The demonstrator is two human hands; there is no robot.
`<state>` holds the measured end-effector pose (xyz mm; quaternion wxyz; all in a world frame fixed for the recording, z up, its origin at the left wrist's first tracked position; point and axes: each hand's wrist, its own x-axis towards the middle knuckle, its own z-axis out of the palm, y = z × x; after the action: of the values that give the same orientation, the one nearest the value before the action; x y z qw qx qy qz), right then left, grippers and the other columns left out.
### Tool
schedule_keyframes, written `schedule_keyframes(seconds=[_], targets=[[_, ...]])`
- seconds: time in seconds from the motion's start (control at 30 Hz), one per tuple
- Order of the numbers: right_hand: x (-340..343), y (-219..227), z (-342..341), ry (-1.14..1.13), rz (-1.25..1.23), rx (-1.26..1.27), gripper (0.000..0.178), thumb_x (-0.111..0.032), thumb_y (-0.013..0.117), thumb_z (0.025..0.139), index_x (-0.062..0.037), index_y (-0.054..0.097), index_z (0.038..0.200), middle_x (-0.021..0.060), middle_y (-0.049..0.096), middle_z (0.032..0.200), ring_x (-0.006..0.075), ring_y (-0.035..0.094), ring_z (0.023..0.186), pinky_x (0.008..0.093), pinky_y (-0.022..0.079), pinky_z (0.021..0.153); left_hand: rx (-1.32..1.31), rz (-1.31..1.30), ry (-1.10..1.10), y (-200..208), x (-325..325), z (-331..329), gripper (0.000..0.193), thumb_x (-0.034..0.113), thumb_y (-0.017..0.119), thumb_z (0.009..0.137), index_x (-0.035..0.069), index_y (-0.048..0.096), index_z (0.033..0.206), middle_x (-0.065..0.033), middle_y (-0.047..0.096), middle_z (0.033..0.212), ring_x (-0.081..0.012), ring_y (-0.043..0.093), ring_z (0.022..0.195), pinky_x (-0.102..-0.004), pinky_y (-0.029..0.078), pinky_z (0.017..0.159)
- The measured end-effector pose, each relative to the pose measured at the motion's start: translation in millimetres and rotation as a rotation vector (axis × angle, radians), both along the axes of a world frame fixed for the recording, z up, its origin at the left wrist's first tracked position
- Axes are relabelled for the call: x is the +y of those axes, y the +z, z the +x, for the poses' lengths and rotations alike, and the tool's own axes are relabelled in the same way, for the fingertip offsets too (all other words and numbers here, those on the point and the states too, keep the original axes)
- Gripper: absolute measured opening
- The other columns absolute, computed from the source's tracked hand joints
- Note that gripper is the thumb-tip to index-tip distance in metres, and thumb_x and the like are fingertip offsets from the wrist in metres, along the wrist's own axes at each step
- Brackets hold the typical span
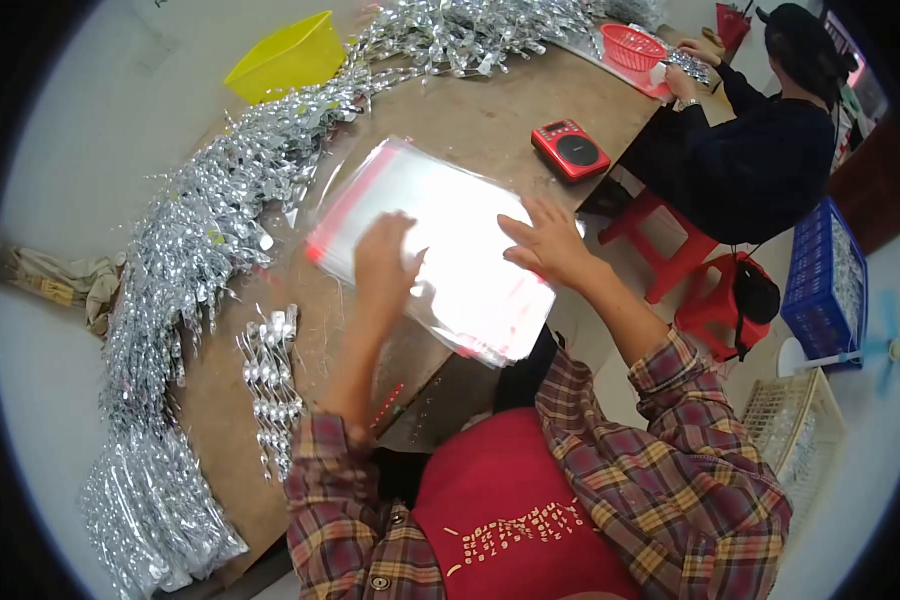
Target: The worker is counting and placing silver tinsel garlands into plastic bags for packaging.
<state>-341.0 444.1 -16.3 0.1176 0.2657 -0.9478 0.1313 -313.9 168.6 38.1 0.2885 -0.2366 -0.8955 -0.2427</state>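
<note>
A stack of clear plastic bags [450,200] with red edge strips lies at a slant on the brown table in front of me, glaring white in the middle. Over its left part is my left hand [385,255], slightly blurred, thumb apart from the fingers and nothing visible in it. My right hand [550,240] rests at the stack's right edge, its fingers spread and holding nothing. Left of my left forearm, a small bunch of silver foil strands [272,390] lies on the table.
A long heap of silver tinsel strands [205,225] curves along the table's far and left edge. A yellow basin [288,58] stands behind it. Right of the bags sits a red radio [570,150]. A co-worker [760,150] works near a red basket [633,47]; red stools [660,235] and a blue crate [825,285] stand right.
</note>
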Motion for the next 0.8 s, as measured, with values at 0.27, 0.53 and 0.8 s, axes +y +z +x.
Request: schedule_keyframes(seconds=[0.27, 0.53, 0.8], targets=[[-12, -62, -20, 0.098, -0.046, 0.018, 0.056, -0.049, 0.062, 0.077, -0.0247, 0.057, 0.128, 0.0249, 0.038, 0.14, 0.0437, 0.033, 0.13, 0.058, 0.029, 0.101, -0.438, -0.236, 0.448, -76, -161, -138, 0.097, 0.051, 0.076, 0.067, 0.0, 0.037, 0.139, -0.0284, 0.038, 0.139, -0.0448, 0.034, 0.129, -0.0511, 0.025, 0.109], [10, -16, 9, -0.065, -0.072, -0.045, 0.065, -0.051, 0.062, 0.078, -0.025, 0.048, 0.135, 0.0225, 0.032, 0.145, 0.0421, 0.03, 0.133, 0.0577, 0.025, 0.105, -0.733, 0.223, 0.054, -50, -108, -137, 0.08, 0.028, 0.078, 0.071, -0.003, 0.041, 0.135, -0.0186, 0.051, 0.125, -0.0281, 0.051, 0.114, -0.0347, 0.041, 0.095], [-2, 12, 22, -0.113, -0.089, -0.159, 0.068, -0.052, 0.068, 0.074, -0.0237, 0.049, 0.133, 0.0174, 0.032, 0.146, 0.037, 0.027, 0.136, 0.0666, 0.019, 0.102, -0.597, 0.275, 0.04, -83, -163, -138, 0.072, 0.017, 0.081, 0.066, -0.004, 0.049, 0.127, -0.0053, 0.052, 0.105, -0.0172, 0.05, 0.091, -0.0299, 0.044, 0.078]])
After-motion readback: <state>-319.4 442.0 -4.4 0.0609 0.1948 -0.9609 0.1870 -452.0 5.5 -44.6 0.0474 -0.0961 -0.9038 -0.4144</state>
